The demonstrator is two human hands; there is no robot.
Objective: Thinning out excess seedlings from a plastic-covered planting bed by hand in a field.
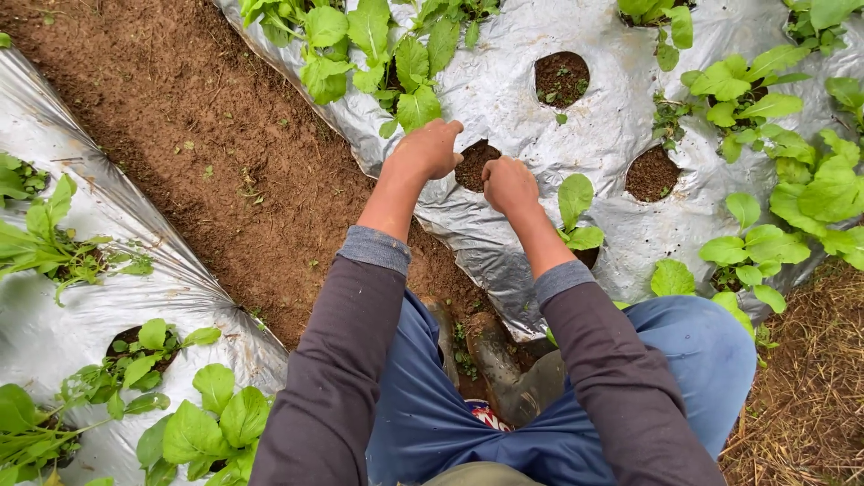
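The left hand (428, 148) is curled narrow, knuckles up, at the left rim of a soil-filled planting hole (473, 166) in the silver plastic mulch (504, 81); whether it grips anything cannot be told. The right hand (509, 185), likewise curled, rests at the hole's right rim. 1 leafy seedling (576, 209) stands just right.

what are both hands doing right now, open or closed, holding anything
Left hand: fingers curled at the edge of the planting hole; holding anything cannot be told.
Right hand: loosely closed beside the same hole; contents cannot be told.
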